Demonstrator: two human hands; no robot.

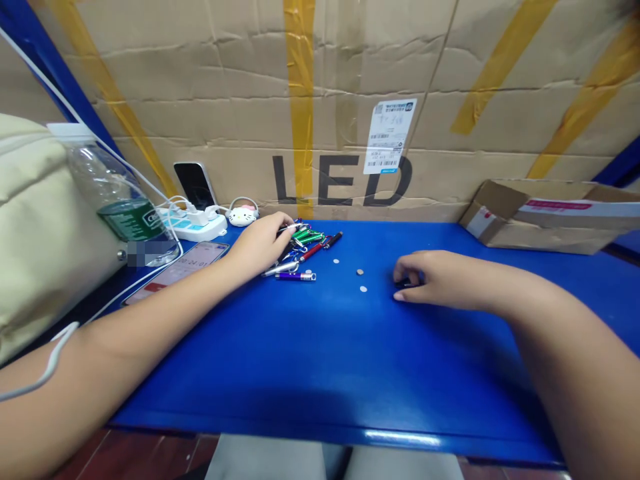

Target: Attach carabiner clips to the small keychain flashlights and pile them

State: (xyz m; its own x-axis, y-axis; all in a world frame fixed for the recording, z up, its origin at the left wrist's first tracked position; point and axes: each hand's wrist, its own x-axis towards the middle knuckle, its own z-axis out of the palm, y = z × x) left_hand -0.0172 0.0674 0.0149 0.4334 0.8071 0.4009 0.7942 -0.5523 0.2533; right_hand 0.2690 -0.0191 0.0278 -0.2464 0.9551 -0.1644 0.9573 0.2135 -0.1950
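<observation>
A pile of small metal keychain penlights (313, 250) in green, red, black, silver and blue lies on the blue table (300, 360). My left hand (263, 243) reaches over the pile's left side, fingers bent down at a silvery piece; what they grip is mostly hidden. Nearest the front of the pile is a purple penlight (295, 276) with a silver end. On the right, my right hand (425, 277) hovers low over or rests on the table, fingers curled round a small black object (402, 284), largely covered. Between both hands lie small round discs (363, 289), like coins or button cells.
A phone (185, 267) lies flat at left, beside a white power strip (197, 227), a second phone (195, 185), a cat-faced white item (243, 215), a bottle (130, 217) and a beige bag (45, 227). An open cardboard box (555, 217) stands right; a large carton (240, 100) walls the back.
</observation>
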